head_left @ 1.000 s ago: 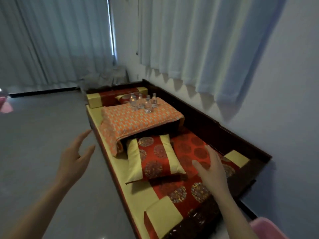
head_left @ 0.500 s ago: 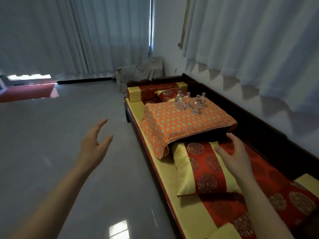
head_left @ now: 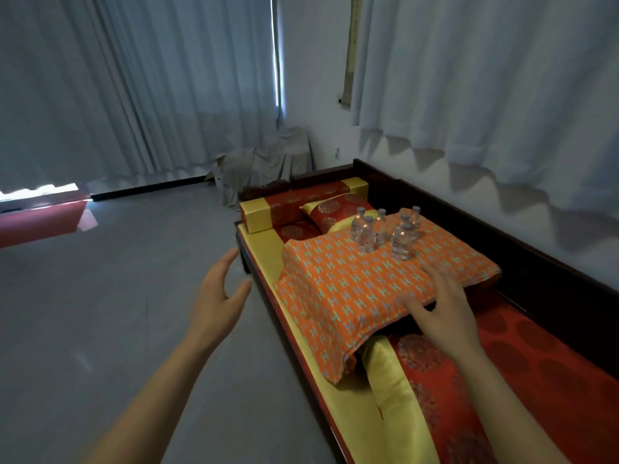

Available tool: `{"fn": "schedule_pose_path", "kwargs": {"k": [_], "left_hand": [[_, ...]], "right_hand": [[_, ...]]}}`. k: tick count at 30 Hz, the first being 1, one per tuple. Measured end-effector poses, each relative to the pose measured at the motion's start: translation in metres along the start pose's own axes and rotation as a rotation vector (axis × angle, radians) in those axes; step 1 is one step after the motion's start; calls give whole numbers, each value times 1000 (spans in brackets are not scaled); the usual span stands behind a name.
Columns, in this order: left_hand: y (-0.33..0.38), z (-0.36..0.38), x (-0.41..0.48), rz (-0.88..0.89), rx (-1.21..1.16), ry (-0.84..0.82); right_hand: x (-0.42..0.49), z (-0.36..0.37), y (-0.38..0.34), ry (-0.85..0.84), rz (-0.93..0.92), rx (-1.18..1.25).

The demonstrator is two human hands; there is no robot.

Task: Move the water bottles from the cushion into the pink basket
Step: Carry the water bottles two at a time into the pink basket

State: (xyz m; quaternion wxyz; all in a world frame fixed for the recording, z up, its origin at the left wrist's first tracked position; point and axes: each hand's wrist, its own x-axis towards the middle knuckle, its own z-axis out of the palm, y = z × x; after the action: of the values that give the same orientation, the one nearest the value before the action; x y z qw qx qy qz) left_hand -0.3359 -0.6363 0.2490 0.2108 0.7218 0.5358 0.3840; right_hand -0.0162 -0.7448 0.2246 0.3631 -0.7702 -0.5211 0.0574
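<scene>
The long wooden bench (head_left: 536, 252) runs from centre frame to the lower right. The orange cushion (head_left: 351, 283) lies across it at centre right, and the water bottles (head_left: 402, 241) stand upright in a tight cluster at its upper end. The pink basket is out of view.

Both hands are empty with fingers spread: the right hand (head_left: 442, 306) is at the cushion's near edge, the left hand (head_left: 217, 296) over the floor at centre. On so soft a top, take the nearest bottles first, gripping round the body, so neighbours don't topple.

Count: 1 bench, 1 cushion, 2 hands, and about 6 bottles, some overlapping.
</scene>
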Motion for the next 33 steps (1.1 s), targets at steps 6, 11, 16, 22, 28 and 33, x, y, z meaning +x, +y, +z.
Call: {"fn": "schedule_pose_path", "kwargs": {"k": [6, 11, 16, 22, 28, 33], "left_hand": [[-20, 26, 98, 4, -2, -13], [-63, 54, 179, -39, -2, -102], [-113, 81, 266, -36, -29, -232], [-163, 137, 382, -23, -144, -541], [-177, 226, 474, -18, -232, -746], [-164, 319, 524, -20, -297, -866]], "right_hand": [[92, 48, -3, -40, 3, -49], [150, 99, 11, -80, 92, -99], [199, 133, 31, 5, 276, -61], [240, 184, 37, 98, 528, 31], [288, 222, 40, 168, 664, 49], [332, 246, 71, 222, 730, 28]]}}
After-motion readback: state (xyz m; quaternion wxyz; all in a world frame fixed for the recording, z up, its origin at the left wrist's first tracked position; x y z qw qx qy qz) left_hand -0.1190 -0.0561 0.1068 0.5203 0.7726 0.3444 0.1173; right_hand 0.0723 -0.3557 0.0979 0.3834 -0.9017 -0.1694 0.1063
